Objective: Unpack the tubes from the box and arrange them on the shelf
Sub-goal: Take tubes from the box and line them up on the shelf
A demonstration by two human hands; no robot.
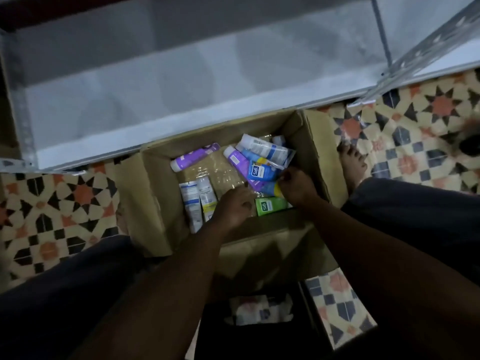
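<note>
- The right hand (pixel 296 187) is down in the open brown cardboard box (pixel 155 203), fingers curled, as far as the dim light shows, on the near end of a blue plastic tube with a yellow end (pixel 271 188).
- The left hand (pixel 233 205) hangs knuckles-up over the box floor beside two white plastic tubes (pixel 198 201). I cannot tell whether it holds anything.
- All the tubes are in the box: a loose heap of blue, white and purple tubes (pixel 262 154) in the far right corner, a lone purple tube with a white cap (pixel 194 155) by the far wall, and a green tube (pixel 270 206) at the near wall.
- The pale grey metal shelf (pixel 155 100) just beyond the box holds none.
- Risk: the heap is crossed and overlapping, so pulling one tube from underneath may drag or tip its neighbours.
- Risk: the tubes look smooth and glossy, soft-bodied with flat crimped tails and round caps. A pinch on a tail could slip, and a tube laid down on the shelf may roll.
- Risk: the shiny clear film (pixel 220 172) over the box floor gives little grip.
- Risk: the bare foot (pixel 352 165) stands on the patterned tiled floor (pixel 65 198), close to the right flap, where a dropped tube could land.
</note>
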